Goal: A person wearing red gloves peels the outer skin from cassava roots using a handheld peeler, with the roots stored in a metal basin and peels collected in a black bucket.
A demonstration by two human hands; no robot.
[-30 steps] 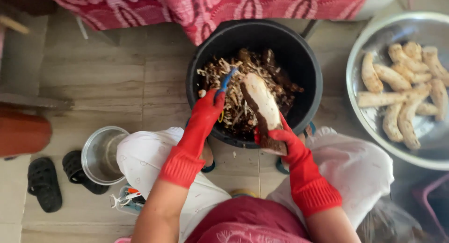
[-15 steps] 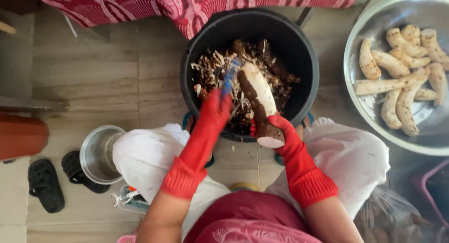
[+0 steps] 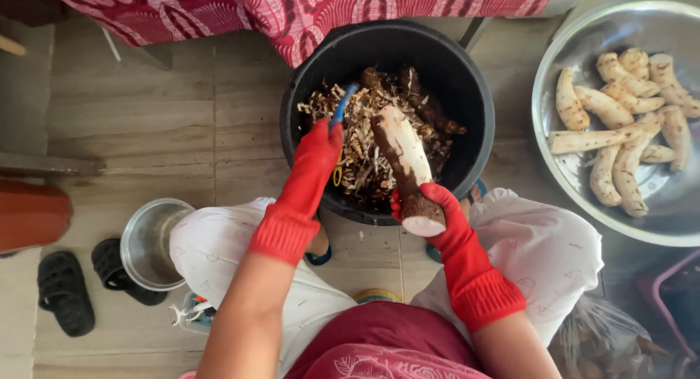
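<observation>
— Where are the hands, measured from the black bucket (image 3: 474,116)?

— Both reach over its near rim. The left hand (image 3: 317,149), in a red glove, lies over the near left part of the bucket, fingers closed around a blue-handled peeler (image 3: 341,107) that points toward the far side.

— And the right?

— The right hand (image 3: 430,211), also red-gloved, sits at the near rim, wrapped around the lower end of a cassava root (image 3: 405,164) that slants up over the bucket. Both forearms are bare above the cuffs, elbows drawn back toward the body.
</observation>
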